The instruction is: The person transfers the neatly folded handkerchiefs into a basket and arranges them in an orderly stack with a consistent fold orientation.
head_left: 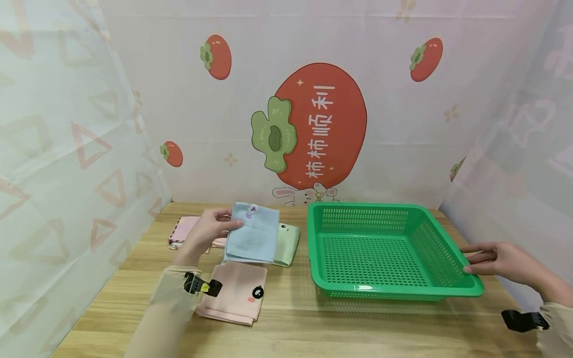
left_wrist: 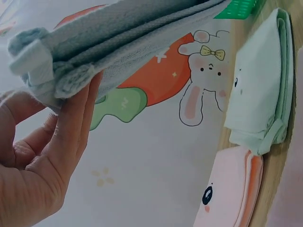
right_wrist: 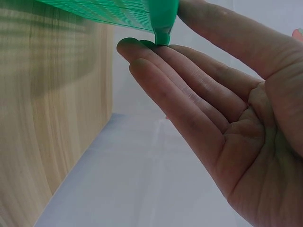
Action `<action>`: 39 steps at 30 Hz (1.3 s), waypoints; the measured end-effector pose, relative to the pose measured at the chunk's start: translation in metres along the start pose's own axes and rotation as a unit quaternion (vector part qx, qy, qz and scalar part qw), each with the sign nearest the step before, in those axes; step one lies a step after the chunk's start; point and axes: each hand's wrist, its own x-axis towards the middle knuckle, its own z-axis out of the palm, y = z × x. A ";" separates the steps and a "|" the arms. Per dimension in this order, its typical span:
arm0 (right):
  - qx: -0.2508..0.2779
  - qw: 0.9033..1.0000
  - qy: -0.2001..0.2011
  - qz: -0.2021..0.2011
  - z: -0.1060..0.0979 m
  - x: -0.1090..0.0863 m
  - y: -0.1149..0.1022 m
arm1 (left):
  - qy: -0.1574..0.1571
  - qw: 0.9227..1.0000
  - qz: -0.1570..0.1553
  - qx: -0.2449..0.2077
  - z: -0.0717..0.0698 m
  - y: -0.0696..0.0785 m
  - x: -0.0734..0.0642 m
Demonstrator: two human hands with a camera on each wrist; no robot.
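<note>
A folded light blue towel (head_left: 257, 236) is held up by my left hand (head_left: 207, 232), pinched at its left edge with the thumb on the near face. The left wrist view shows its thick folded layers between thumb and fingers. My right hand (head_left: 503, 261) grips the right rim of an empty green plastic basket (head_left: 398, 290), thumb on the rim and fingers beneath it. In the right wrist view the basket's side (right_wrist: 163, 19) slants above the table. Below and behind the blue towel lie a folded pink towel (head_left: 237, 291) with a printed eye and a folded green towel (head_left: 288, 243).
Farther left on the wooden table (head_left: 134, 278) lies a pink towel with a dark-stitched edge (head_left: 181, 231), partly behind my left hand. Another pink towel (left_wrist: 227, 189) shows in the left wrist view. Printed white cloth (head_left: 385, 164) walls in the back and both sides.
</note>
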 end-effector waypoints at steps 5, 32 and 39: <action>-0.004 1.000 0.002 0.000 0.000 -0.001 -0.003 | -0.001 1.000 -0.007 -0.001 0.005 0.003 0.003; 0.007 1.000 0.002 -0.001 0.001 -0.001 0.001 | -0.021 0.998 -0.004 -0.057 0.033 0.015 0.021; 0.003 1.000 0.003 0.001 0.001 -0.001 0.001 | -0.025 0.998 -0.003 -0.064 0.036 0.017 0.025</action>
